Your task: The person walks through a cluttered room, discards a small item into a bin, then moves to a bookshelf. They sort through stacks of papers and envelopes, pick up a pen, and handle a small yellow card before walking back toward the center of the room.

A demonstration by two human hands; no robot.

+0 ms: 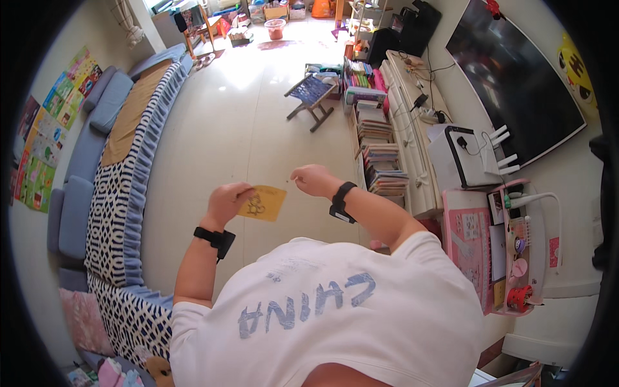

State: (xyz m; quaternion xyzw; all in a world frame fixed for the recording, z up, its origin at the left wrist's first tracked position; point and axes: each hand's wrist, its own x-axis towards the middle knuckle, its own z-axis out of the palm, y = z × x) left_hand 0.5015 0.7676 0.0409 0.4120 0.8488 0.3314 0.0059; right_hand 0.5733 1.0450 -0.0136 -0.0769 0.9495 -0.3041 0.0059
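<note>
Pinched by its upper left part, a yellow card (266,205) with a dark line drawing of a cartoon figure hangs from my left hand (226,202). The thumb and fingers cover that edge of the card. To the card's upper right is my right hand (312,179), apart from it, with curled fingers and nothing visible in them. Both wrists wear black straps with small devices. Beneath both hands lies the pale tiled floor (208,130).
A sofa (116,213) with patterned covers runs along the left. Ahead stands a folding stool (312,96) with a blue woven seat. Stacked books (382,159), a white cabinet (411,140) and a pink desk (466,242) line the right, beneath a wall-mounted television (517,77).
</note>
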